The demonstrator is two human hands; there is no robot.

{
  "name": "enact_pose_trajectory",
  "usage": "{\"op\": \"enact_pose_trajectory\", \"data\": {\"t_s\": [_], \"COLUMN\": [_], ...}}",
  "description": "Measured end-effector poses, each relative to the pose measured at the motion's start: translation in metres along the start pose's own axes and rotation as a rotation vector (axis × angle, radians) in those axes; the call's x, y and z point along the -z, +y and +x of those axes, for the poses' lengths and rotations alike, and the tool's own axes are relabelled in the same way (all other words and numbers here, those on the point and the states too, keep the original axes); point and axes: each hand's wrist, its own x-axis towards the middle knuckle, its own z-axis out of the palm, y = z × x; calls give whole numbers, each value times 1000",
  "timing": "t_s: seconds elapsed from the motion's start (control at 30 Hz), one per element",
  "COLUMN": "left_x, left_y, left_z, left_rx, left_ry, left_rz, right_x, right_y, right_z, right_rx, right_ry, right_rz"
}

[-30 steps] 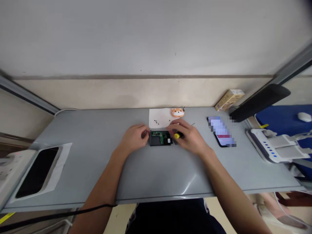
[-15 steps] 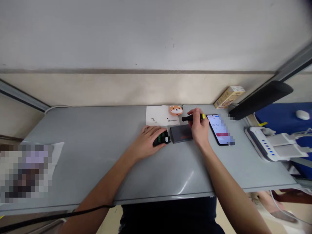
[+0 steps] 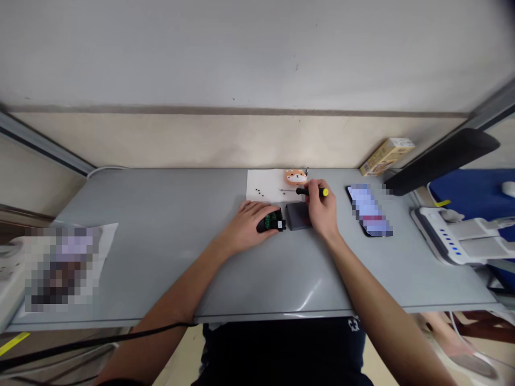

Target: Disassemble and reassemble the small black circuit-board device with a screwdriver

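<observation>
Circuit board point(image 3: 271, 221) lies on the gray counter point(image 3: 161, 225), held under your left grip point(image 3: 248, 225), fingers cupped over it. Your right grip point(image 3: 322, 214) pinches a yellow-capped screwdriver point(image 3: 313, 191) narrowly, its shaft reaching over the white paper point(image 3: 265, 182); a dark casing point(image 3: 298, 216) sits between your hands, just beside the board.

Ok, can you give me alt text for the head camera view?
A person's right hand holds a yellow-tipped black screwdriver beside a dark casing, while the left hand holds a green circuit board on a grey desk. Small black screws lie on white paper behind them.
</observation>
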Motion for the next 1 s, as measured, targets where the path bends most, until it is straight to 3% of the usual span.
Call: {"op": "enact_pose_trajectory", "data": {"t_s": [0.27,0.6,0.83,1.0], "left_x": [3,2,5,2], "left_y": [2,0,3,1], "left_z": [0,0,2,1], "left_rx": [-4,35,54,48], "left_ry": [-6,-25,-48,-13], "left_rz": [-4,-4,-32,-27], "right_x": [8,7,7,4], "right_y": [6,0,-4,-1], "right_z": [12,9,7,4], "right_rx": [-152,-85,-54,-151], "right_ry": [127,124,129,145], "right_rz": [94,8,135,205]}}
